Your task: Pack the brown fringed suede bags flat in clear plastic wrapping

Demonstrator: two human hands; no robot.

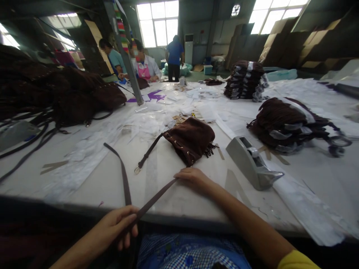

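A dark brown suede drawstring bag (190,136) with gold eyelets and fringe lies on the white table in front of me. From its left side a short strap (150,152) ends in a metal buckle (137,170). My right hand (193,179) is closed on the long brown strap (157,195) close to the bag's lower corner. Nearer the table's front edge, my left hand (119,226) grips the same strap, which is stretched between both hands. Its loose end curves up across the table to the left.
A grey tape dispenser (252,164) stands to the right. Bundled brown bags (288,125) and a taller stack (245,80) lie beyond it. A heap of brown bags (70,93) fills the left. Two people and a person in blue (174,56) are at the back.
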